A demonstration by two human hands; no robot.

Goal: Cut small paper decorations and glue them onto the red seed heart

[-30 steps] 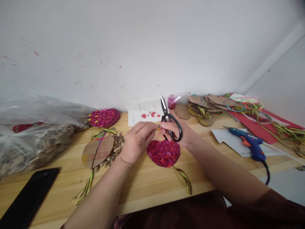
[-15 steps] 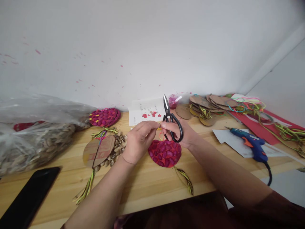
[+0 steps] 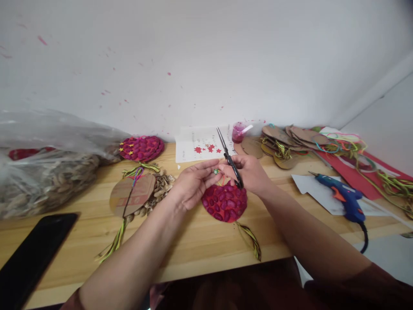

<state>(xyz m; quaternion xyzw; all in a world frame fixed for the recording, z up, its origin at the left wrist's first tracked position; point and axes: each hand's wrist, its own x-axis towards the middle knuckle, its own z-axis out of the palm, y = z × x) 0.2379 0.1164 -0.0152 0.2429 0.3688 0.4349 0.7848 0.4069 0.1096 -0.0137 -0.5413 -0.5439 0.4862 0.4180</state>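
Observation:
A red round ornament [image 3: 225, 203] covered in magenta shells lies on the wooden table [image 3: 200, 241], with a yellow-green tassel [image 3: 250, 237] trailing toward the front edge. My right hand [image 3: 250, 173] is closed around black scissors [image 3: 228, 156], blades pointing up and away. My left hand [image 3: 195, 181] pinches a tiny greenish piece at the ornament's top, fingertips almost touching the right hand's. Both hands hover just above the ornament's upper edge.
A plastic bag of shells [image 3: 45, 172] fills the left. A black phone [image 3: 30, 258] lies front left. Other ornaments [image 3: 142, 148] [image 3: 132, 199], a star sticker sheet [image 3: 200, 146], a pink cup [image 3: 238, 131], cardboard discs with cords [image 3: 284, 144] and a blue glue gun [image 3: 342, 196] surround.
The scissors have tilted so the handles are hidden in my right hand. My left hand has rolled palm-up and both hands have dropped closer to the ornament. The view shifted slightly.

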